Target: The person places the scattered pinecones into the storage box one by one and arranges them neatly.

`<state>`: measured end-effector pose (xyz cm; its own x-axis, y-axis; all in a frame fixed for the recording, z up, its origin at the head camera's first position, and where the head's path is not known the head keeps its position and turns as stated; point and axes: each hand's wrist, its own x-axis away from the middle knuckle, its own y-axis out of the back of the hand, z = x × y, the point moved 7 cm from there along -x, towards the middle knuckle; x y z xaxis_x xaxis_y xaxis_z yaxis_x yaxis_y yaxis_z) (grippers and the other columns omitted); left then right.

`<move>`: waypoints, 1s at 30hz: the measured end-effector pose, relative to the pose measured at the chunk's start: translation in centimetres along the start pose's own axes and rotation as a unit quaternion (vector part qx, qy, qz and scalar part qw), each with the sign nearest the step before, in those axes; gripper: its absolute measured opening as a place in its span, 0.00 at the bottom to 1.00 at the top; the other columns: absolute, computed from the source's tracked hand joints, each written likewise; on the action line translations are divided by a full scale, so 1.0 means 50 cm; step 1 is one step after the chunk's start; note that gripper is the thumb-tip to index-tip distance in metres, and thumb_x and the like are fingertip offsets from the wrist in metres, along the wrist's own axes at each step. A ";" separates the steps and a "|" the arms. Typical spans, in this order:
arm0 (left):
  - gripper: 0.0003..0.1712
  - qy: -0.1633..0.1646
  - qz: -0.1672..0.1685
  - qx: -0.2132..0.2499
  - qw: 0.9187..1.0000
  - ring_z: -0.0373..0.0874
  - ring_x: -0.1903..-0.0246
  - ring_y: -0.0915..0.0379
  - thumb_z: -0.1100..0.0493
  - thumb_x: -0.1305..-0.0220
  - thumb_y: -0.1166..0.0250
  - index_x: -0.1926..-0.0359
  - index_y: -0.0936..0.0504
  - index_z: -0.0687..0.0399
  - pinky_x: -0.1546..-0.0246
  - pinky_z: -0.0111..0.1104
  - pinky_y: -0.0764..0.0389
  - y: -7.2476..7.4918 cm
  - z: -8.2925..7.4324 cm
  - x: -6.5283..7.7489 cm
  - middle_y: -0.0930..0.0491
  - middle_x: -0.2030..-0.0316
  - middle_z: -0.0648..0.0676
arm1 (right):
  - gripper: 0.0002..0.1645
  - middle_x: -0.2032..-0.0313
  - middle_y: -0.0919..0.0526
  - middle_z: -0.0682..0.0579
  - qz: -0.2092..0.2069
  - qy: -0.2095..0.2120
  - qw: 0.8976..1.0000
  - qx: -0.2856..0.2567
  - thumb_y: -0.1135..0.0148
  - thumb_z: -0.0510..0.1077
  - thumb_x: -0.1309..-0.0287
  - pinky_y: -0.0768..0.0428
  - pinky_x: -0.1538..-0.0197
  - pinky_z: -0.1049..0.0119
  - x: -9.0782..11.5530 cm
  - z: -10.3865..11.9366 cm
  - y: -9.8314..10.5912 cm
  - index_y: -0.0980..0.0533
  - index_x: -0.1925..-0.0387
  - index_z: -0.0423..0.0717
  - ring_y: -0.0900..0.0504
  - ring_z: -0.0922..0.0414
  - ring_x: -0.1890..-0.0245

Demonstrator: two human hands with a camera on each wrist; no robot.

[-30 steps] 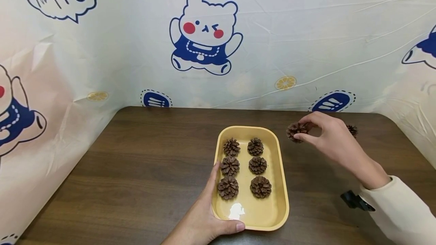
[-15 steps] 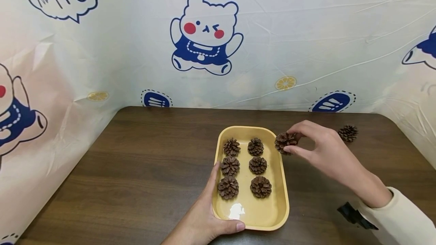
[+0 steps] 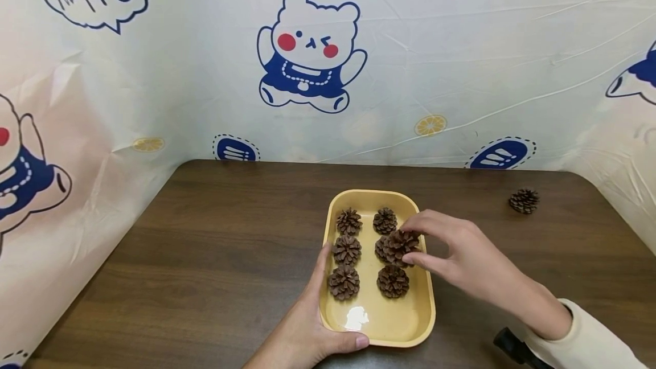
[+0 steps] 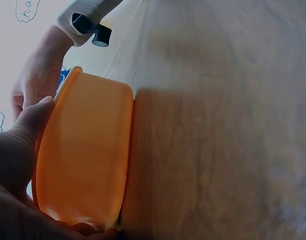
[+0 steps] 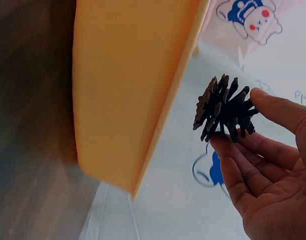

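Observation:
A yellow plastic tray [image 3: 376,323] lies on the table, holding pine cones in two columns, three at left and three at right. My left hand [image 3: 312,323] grips the tray's near left corner, its thumb on the near rim and fingers along the left wall. Between thumb and fingertips, my right hand [image 3: 461,255] pinches another pine cone [image 3: 402,246]. In the head view this cone overlaps the right side of the tray and partly hides the middle cone of the right column. The right wrist view shows the pinched cone [image 5: 224,110] raised above the tray's rim.
One loose pine cone [image 3: 524,201] sits at the back right of the brown wooden table [image 3: 205,255]. A pale printed sheet [image 3: 435,44] with bear drawings hangs behind and along the sides. A black strap piece [image 3: 517,349] hangs by the right sleeve.
My right hand has moved left and toward me with the pine cone, from beside the tray to over its right side. The left hand and the tray have stayed put.

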<state>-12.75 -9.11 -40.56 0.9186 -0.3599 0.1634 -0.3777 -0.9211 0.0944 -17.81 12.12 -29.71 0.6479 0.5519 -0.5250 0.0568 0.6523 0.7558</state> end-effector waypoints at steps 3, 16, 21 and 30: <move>0.84 -0.005 0.005 0.010 1.000 0.53 0.34 0.30 0.59 0.52 0.14 0.16 0.72 0.33 0.40 0.22 0.27 -0.001 0.001 -0.001 0.57 0.16 0.62 | 0.26 0.50 0.11 0.56 0.019 -0.003 1.000 -0.013 0.19 0.37 0.51 0.14 0.48 0.56 0.001 0.011 -0.016 0.15 0.48 0.49 0.12 0.55 0.50; 0.84 -0.015 0.013 0.006 1.000 0.53 0.34 0.28 0.60 0.52 0.15 0.16 0.73 0.35 0.39 0.22 0.28 -0.002 -0.001 -0.001 0.56 0.16 0.61 | 0.16 0.49 0.14 0.61 0.117 -0.014 0.989 -0.095 0.25 0.45 0.38 0.17 0.42 0.62 0.008 0.046 -0.079 0.16 0.48 0.54 0.17 0.61 0.47; 0.84 -0.019 0.015 0.008 1.000 0.51 0.35 0.27 0.61 0.53 0.15 0.16 0.73 0.36 0.38 0.22 0.27 -0.002 -0.002 -0.002 0.57 0.16 0.61 | 0.16 0.50 0.16 0.64 0.145 -0.015 0.983 -0.113 0.25 0.45 0.38 0.18 0.45 0.66 0.011 0.056 -0.105 0.16 0.49 0.55 0.19 0.66 0.50; 0.84 -0.018 0.025 0.030 0.999 0.49 0.36 0.24 0.62 0.52 0.16 0.16 0.74 0.33 0.38 0.22 0.28 -0.003 -0.001 -0.002 0.55 0.16 0.60 | 0.16 0.50 0.14 0.62 0.167 0.006 0.979 -0.114 0.25 0.45 0.38 0.18 0.43 0.64 0.016 0.073 -0.135 0.16 0.49 0.53 0.18 0.64 0.48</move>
<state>-12.77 -8.92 -40.52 0.9031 -0.4090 0.1313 -0.4158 -0.9090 0.0289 -14.91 6.26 -33.82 0.5918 0.7595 -0.2699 -0.3283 0.5329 0.7799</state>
